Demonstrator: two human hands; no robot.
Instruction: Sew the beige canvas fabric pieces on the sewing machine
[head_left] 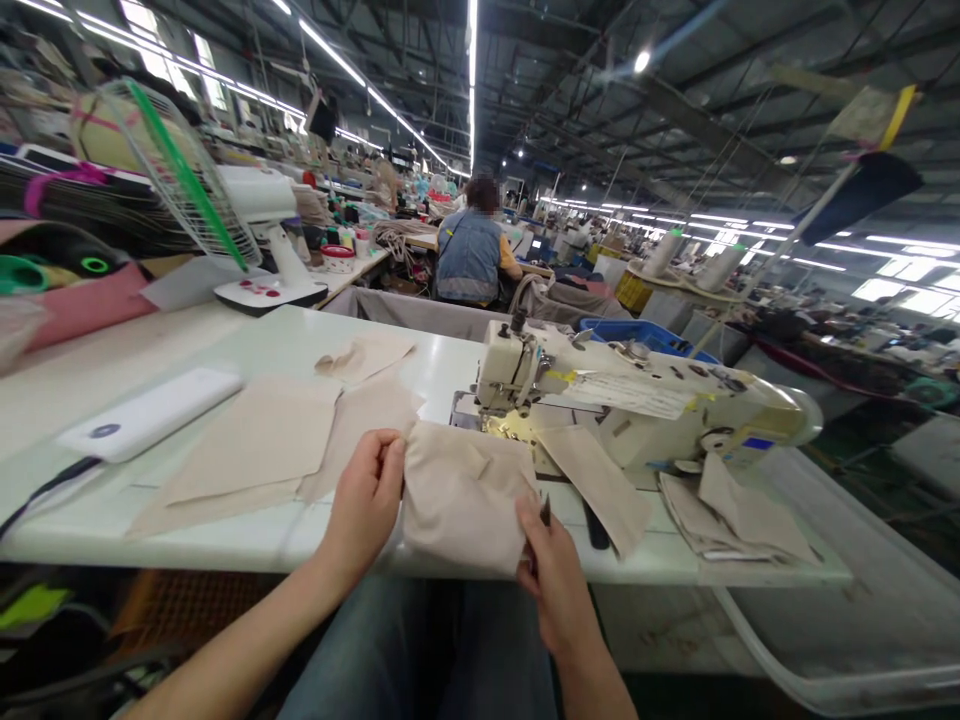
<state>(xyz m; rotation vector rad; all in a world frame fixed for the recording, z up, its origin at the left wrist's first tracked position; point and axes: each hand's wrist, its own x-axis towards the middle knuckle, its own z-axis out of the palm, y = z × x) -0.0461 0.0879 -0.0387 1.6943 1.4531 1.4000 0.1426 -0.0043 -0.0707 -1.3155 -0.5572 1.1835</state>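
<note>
A folded piece of beige fabric (459, 497) is held at the near edge of the white table (247, 350), in front of the sewing machine (637, 395). My left hand (367, 500) pinches its left edge, fingers closed on the cloth. My right hand (551, 560) grips the lower right corner and also holds a small dark tool (545, 510), perhaps thread snips. More beige pieces (262, 440) lie flat to the left, and another piece (600, 480) lies under the machine arm.
A white power bank (154, 412) with a cable lies at the left. A desk fan (225, 210) stands behind it. A stack of cut pieces (735, 515) sits at the right, beside a clear bin (862, 600). A person in a denim vest (471, 250) sits ahead.
</note>
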